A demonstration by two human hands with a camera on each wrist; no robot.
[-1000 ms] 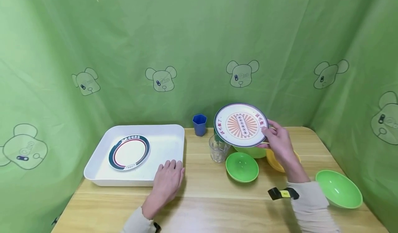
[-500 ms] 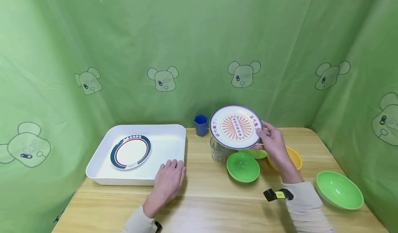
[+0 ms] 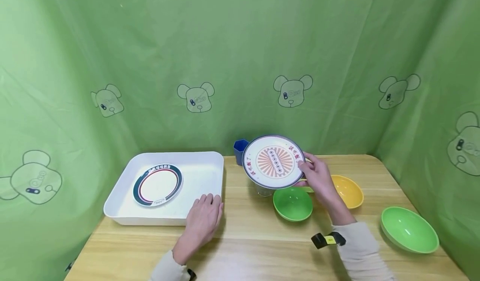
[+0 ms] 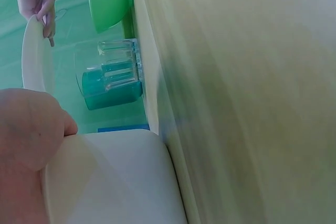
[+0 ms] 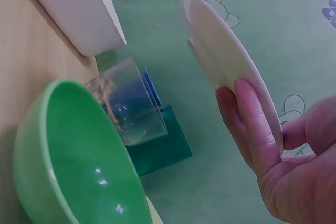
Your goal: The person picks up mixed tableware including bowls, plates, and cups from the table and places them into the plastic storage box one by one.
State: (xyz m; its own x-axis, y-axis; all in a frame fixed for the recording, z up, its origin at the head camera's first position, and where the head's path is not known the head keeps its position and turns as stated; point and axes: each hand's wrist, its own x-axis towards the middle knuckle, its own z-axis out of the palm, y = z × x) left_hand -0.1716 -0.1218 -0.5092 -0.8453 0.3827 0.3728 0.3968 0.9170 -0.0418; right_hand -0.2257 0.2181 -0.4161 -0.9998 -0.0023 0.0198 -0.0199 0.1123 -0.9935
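My right hand pinches the right edge of a white plate with a blue rim and orange rays, thumb on top and fingers beneath. The plate is held up above the clear glass; in the right wrist view the plate is clear of the glass. At the front right corner of the white tray, my left hand grips the rim. Its fingertips are partly hidden. Inside the tray lies a plate with a dark green rim.
A blue cup stands behind the held plate, and a teal cup is beside the glass. Green bowl sits in front, yellow bowl right of it, larger green bowl far right. Green curtain surrounds the table.
My right hand has carried the plate left and slightly down, covering more of the glass and part of the blue cup while uncovering the yellow bowl. My left hand stays at the tray.
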